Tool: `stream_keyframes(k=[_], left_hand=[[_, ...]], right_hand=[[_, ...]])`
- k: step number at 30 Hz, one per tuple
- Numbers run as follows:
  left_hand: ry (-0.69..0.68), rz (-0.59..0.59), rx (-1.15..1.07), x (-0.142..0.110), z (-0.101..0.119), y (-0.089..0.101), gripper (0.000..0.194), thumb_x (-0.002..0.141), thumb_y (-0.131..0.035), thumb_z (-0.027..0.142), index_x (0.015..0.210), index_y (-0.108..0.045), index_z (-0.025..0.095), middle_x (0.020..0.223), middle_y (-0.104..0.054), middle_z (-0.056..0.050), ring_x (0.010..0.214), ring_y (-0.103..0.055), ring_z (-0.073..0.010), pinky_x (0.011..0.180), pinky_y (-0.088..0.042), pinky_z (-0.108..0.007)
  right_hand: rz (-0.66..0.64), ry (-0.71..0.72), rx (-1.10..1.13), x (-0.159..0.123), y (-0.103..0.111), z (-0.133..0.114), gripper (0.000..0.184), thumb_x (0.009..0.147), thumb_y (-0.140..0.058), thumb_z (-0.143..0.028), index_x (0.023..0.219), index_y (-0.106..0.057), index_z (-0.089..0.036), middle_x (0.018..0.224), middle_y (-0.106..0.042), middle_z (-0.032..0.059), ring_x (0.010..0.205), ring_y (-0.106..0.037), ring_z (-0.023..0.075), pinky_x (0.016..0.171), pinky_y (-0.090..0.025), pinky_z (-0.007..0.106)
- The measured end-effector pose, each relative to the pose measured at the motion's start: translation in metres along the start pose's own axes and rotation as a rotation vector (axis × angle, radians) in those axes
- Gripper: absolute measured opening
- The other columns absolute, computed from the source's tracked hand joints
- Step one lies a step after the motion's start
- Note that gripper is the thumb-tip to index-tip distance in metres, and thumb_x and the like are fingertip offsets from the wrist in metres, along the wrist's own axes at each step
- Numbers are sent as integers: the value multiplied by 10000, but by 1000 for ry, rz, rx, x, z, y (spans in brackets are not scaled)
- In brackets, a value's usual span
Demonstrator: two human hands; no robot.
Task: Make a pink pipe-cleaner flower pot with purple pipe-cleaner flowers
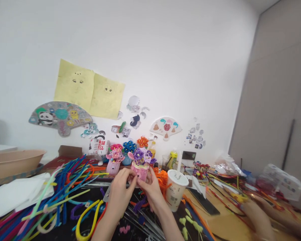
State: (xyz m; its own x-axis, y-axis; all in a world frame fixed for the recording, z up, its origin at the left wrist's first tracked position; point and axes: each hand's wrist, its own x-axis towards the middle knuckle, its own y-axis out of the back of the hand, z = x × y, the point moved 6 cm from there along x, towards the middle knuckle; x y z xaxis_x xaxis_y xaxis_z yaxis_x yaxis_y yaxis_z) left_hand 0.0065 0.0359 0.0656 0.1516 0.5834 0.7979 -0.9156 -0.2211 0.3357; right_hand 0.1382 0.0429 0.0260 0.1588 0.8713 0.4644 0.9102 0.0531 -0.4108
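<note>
Between my two hands is a small pink flower pot (139, 172) made of pipe cleaners, with purple and lilac flowers (141, 155) standing in it. My left hand (123, 185) grips the pot's left side, thumb on its front. On the opposite side my right hand (151, 186) closes round it, its thumb also near the front. A similar pink pot (113, 167) with pink flowers stands just behind and left of my left hand. Loose pipe cleaners and thin metal wires (150, 223) lie on the dark surface below my wrists.
Many coloured pipe cleaners (65, 187) spread at the left, beside white sheets (10, 194) and a brown basin (15, 160). A lidded drink cup (176, 192) with a straw stands right of my hand. A co-worker's blurred hands (253, 209) are at the far right, near a phone (204, 202).
</note>
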Motion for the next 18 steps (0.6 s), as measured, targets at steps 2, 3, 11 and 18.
stream_keyframes(k=[2, 3, 11, 18], left_hand=[[5, -12, 18, -1, -1, -1, 141, 834, -465, 308, 821, -546, 194, 778, -573, -19, 726, -551, -158, 669, -433, -275], [7, -21, 27, -1, -1, -1, 144, 837, -462, 310, 821, -545, 194, 777, -572, -17, 725, -548, -157, 667, -429, -273], [88, -53, 17, 1, -1, 2, 158, 813, -468, 312, 757, -557, 194, 709, -581, -2, 653, -537, -146, 621, -403, -254], [302, 111, -25, 3, -15, 26, 234, 767, -497, 406, 758, -597, 194, 655, -612, 9, 587, -546, -145, 598, -400, -251]], right_hand=[[2, -8, -29, 1, 2, 2, 929, 541, -831, -173, 1323, -334, -229, 1191, -606, 99, 1104, -567, 256, 974, -420, 439], [14, -11, -48, 2, 3, 3, 973, 502, -847, -161, 1324, -332, -228, 1180, -612, 99, 1096, -571, 261, 966, -426, 439], [57, -23, -120, 0, 6, 4, 938, 512, -838, -185, 1306, -341, -226, 1180, -612, 105, 1074, -585, 262, 947, -439, 430], [-28, -132, -155, -2, 3, 15, 977, 472, -836, -133, 1297, -324, -236, 1173, -615, 91, 1090, -574, 259, 955, -428, 423]])
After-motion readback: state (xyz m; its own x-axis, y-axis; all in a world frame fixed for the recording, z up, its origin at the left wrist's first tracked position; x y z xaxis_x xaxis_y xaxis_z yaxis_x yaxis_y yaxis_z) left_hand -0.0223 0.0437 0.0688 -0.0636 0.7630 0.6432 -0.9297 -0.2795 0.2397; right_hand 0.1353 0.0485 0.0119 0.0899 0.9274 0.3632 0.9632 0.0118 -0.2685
